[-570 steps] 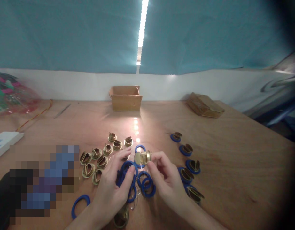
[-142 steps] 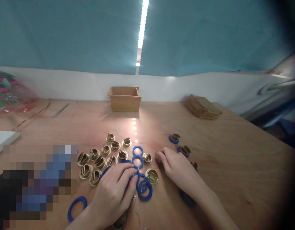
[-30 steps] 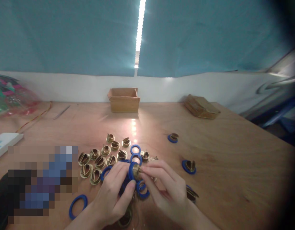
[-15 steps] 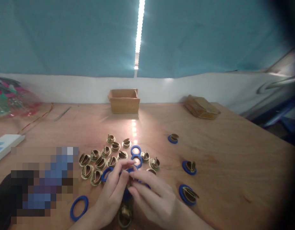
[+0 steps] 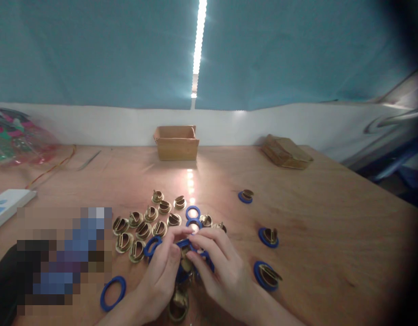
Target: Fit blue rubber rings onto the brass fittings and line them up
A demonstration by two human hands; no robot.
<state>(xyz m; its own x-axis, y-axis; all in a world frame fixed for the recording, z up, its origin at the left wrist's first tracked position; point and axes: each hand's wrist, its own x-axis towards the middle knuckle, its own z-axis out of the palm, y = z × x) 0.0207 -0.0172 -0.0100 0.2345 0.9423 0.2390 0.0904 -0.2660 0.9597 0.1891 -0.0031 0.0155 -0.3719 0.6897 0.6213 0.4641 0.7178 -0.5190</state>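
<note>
Partly, hands obscure the brass piece.

A workshop-like bench, judging by the wooden tabletop, loose brass fittings and strip light.

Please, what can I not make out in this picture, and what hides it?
All in the head view:
Brass part between left hand and right hand: its far side, covered by fingers.
Blue rings below: their number, covered by hands.
Box: its bottom, hidden by the front wall.
White device: its left end, cut off by the edge.
Pixelated patch: details blurred out.
</note>
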